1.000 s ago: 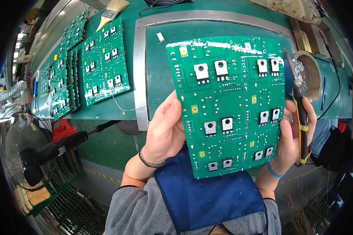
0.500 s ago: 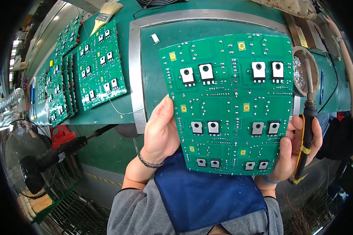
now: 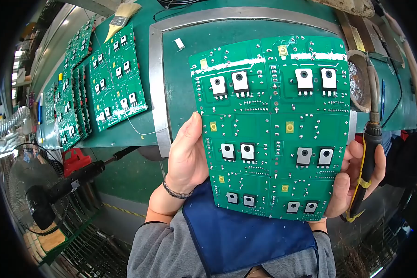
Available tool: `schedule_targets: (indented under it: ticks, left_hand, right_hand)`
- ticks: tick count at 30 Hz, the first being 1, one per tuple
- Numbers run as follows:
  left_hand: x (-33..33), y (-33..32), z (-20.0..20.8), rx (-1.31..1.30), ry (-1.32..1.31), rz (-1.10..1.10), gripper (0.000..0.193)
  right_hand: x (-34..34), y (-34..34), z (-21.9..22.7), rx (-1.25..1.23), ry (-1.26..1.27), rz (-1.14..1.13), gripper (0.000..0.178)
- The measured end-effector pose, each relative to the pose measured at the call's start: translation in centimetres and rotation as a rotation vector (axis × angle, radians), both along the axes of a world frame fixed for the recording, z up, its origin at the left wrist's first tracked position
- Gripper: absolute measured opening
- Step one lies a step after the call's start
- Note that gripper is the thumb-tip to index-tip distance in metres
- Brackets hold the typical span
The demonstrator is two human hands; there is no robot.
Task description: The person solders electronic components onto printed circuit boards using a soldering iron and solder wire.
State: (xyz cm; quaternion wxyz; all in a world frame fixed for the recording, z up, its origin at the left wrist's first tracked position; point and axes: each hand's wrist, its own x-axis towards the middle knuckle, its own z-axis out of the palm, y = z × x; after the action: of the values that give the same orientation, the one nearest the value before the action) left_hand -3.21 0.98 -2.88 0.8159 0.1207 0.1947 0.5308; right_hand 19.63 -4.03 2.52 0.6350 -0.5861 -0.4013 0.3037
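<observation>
A large green circuit board panel [image 3: 259, 127] stands tilted up in front of me, its face with solder joints and paired black-and-silver transistors toward me. My left hand [image 3: 186, 157] is closed on its left edge, thumb upward. On the lower right edge my right hand [image 3: 340, 197] grips the panel with its thumb in front. The same hand also holds a soldering iron [image 3: 368, 157] with a black handle wrapped in yellow tape, its shaft pointing up. Some fingers of both hands are hidden behind the panel. Its lower edge is above my blue apron [image 3: 245, 241].
More populated circuit boards [image 3: 118, 78] stand in a row at the left of the green bench. A brush [image 3: 120, 21] lies behind them. Metal strips [image 3: 160, 83] frame the work area, with a small white part [image 3: 179, 44] inside. A round bowl [image 3: 358, 78] sits at right, a fan [image 3: 28, 180] at left.
The panel has tilted slightly, its lower edge now lower in view, and bright light bands have appeared across its top. Both hands keep their grip; the soldering iron has shifted slightly right.
</observation>
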Motion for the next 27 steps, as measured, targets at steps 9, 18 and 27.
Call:
schedule_targets:
  ticks: [9,18,27]
  left_hand:
    - [0.0,-0.1,0.3,-0.023,-0.041,-0.018,0.044]
    - [0.2,-0.1,0.8,-0.078,0.048,-0.021,0.044]
    - [-0.1,1.0,-0.3,0.085,1.016,0.002,0.04]
  right_hand:
    - [0.5,0.6,-0.6,0.048,-0.001,0.034,0.082]
    - [0.6,1.7,-1.4,0.065,0.017,0.062,0.075]
    - [1.3,3.4,-6.1,-0.133,-0.077,0.112,0.054]
